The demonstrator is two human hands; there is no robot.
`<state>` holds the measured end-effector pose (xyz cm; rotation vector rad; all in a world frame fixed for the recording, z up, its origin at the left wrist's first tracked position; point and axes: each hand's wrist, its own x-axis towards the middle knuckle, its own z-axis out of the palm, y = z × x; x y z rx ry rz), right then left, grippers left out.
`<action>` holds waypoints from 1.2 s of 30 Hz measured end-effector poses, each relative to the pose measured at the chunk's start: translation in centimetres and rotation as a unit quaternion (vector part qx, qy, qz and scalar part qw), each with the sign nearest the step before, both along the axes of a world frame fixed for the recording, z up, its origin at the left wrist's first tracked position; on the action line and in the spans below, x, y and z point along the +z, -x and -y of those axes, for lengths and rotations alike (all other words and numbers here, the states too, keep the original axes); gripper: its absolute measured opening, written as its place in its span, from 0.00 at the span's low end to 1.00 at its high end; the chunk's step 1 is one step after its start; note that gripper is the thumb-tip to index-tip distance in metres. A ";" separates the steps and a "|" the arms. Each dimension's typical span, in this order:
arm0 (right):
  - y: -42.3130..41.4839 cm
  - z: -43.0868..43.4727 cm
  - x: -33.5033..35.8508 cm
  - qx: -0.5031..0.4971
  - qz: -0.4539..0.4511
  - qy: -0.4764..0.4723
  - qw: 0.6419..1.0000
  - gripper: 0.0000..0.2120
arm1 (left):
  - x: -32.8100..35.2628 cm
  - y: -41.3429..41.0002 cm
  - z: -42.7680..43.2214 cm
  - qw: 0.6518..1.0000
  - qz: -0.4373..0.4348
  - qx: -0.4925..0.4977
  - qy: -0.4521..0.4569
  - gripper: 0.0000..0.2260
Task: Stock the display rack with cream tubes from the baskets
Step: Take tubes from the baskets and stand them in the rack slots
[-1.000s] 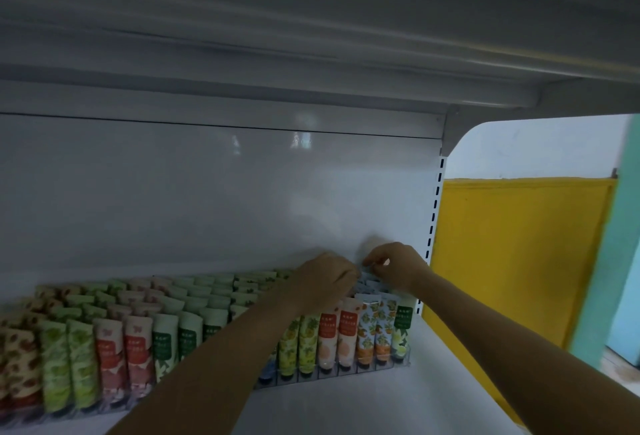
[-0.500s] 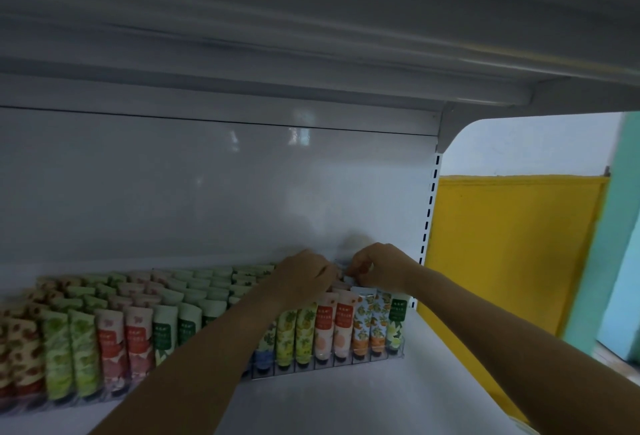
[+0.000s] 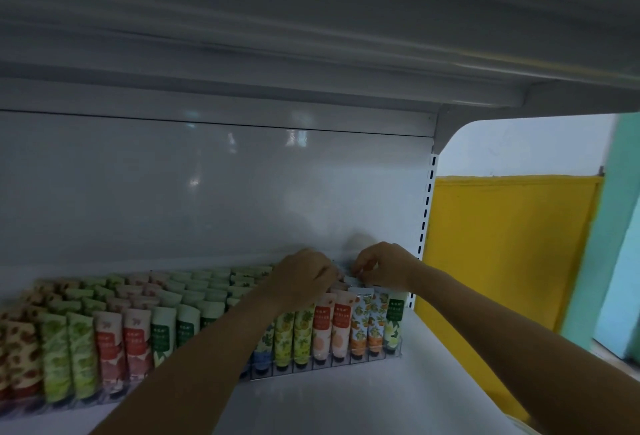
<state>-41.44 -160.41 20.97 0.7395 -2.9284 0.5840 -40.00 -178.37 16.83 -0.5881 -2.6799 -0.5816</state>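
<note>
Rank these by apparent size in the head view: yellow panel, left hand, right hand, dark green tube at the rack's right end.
1. yellow panel
2. left hand and right hand, too alike to rank
3. dark green tube, smallest

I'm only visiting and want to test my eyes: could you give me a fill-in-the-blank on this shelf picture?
The tubes stand in a clear rack on a ____ shelf.
The left hand and the right hand both reach to the rack's back ____ corner.
Beside the shelf, to the right, is a ____ panel.
Missing words: white, right, yellow.
</note>
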 end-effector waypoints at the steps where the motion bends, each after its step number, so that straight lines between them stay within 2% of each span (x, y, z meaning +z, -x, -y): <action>1: 0.0 -0.1 0.0 -0.003 0.002 0.003 1.000 0.09 | 0.2 -0.2 -0.1 1.000 -0.001 -0.005 0.002 0.28; 10: 0.2 -0.8 0.0 -0.050 -0.034 0.047 0.997 0.11 | 0.5 -0.5 -0.2 0.999 0.035 0.008 0.016 0.26; 15: 0.2 -1.6 -0.4 -0.062 -0.028 0.033 0.997 0.10 | 0.7 -1.1 -0.3 0.999 0.044 0.001 0.009 0.33; 18: 0.1 -2.2 -0.5 -0.062 -0.045 0.040 0.996 0.11 | 1.1 -1.4 -0.5 1.000 0.027 0.000 -0.004 0.28; 21: 0.0 -2.7 -0.6 -0.075 -0.064 0.033 0.995 0.14 | 1.3 -1.6 -0.2 1.000 0.012 0.004 -0.016 0.30; 26: 0.1 -4.2 -1.2 -0.121 -0.031 0.014 0.992 0.15 | 1.2 -2.3 0.9 0.999 0.016 0.031 -0.025 0.24; 30: 0.0 -4.2 -1.5 -0.117 -0.027 -0.008 0.993 0.16 | 1.6 -2.9 1.2 0.999 0.016 0.041 -0.014 0.35; 33: 0.0 -3.6 -1.7 -0.116 -0.025 -0.017 0.993 0.16 | 1.8 -3.1 1.2 0.999 0.019 0.046 -0.007 0.35; 36: 0.0 -3.3 -1.6 -0.128 -0.046 0.028 0.990 0.16 | 2.1 -3.4 1.5 0.998 0.024 0.053 0.004 0.29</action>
